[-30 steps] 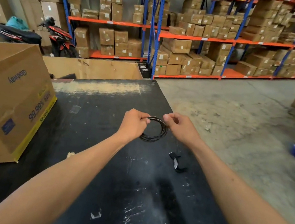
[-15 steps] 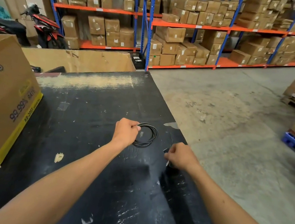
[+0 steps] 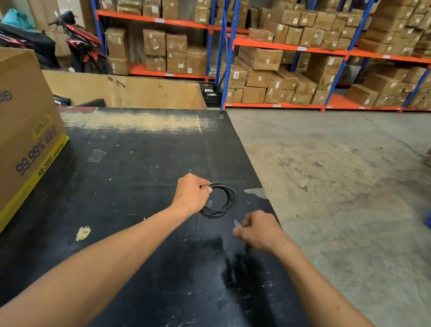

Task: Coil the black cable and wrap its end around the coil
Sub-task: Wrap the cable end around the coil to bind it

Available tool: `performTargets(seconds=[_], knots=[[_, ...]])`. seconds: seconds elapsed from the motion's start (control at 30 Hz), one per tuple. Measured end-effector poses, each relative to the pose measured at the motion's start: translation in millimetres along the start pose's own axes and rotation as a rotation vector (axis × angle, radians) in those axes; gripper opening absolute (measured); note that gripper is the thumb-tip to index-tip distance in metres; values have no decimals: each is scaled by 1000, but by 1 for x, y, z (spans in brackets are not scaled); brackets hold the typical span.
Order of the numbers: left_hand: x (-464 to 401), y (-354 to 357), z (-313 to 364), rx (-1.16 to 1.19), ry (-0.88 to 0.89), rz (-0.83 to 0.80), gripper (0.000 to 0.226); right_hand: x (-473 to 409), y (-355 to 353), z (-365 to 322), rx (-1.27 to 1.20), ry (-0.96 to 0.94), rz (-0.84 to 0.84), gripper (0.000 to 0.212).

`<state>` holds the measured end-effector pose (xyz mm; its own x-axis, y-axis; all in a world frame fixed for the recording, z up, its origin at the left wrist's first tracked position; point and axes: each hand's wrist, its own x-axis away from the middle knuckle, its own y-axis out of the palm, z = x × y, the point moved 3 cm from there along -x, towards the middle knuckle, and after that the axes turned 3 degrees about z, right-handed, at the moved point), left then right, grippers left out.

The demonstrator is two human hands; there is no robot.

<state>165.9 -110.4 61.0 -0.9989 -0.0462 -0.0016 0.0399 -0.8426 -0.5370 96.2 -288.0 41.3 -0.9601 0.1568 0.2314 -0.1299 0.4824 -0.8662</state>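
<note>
Black cable (image 3: 221, 201) coil — left hand (image 3: 192, 193) gripping — near table (image 3: 134, 179) edge.

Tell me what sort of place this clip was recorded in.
Most likely a warehouse or stockroom: tall blue-and-orange pallet racks stacked with cardboard boxes, a bare concrete floor, and a scuffed black worktable where the person's left hand holds a coiled black cable.

A person's left hand (image 3: 191, 191) grips a coiled black cable (image 3: 222, 201) above a scuffed black table (image 3: 134, 179) — the right hand (image 3: 259, 231), just beside, pinches something small, possibly a tie.
</note>
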Motion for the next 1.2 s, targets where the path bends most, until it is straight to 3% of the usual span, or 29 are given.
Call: performTargets(seconds=[0.13, 0.27, 0.53, 0.6, 0.7, 0.8, 0.9, 0.97, 1.1, 1.2], knots=[[-10, -8, 5, -55, -5, 22, 26, 0, -33, -30, -79, -198, 100, 25], [-10, -24, 21, -70, 55, 54, 34, -12, -46, -56, 162, -419, 380, 25], [-9, -34, 16, -60, 132, 59, 24, -15, -34, -92, 646, -512, 497, 21], [-5, -31, 18, 6, 126, 20, 21, -7, -37, -99, 653, -530, 569, 9], [-1, -29, 22, 97, 130, -10, 19, -13, -38, -98, 572, -510, 686, 40], [2, -29, 26, 144, 130, -26, 20, -14, -40, -93, 469, -516, 706, 48], [5, -30, 29, 230, 110, 10, 17, -8, -41, -92, 429, -605, 699, 36], [4, -31, 30, 245, 132, 48, 19, -6, -37, -90, 369, -701, 629, 15], [2, -35, 34, 225, 183, 64, 21, -12, -36, -82, 294, -737, 538, 35], [4, -34, 36, 202, 216, 44, 24, -11, -49, -84, 216, -695, 633, 21]])
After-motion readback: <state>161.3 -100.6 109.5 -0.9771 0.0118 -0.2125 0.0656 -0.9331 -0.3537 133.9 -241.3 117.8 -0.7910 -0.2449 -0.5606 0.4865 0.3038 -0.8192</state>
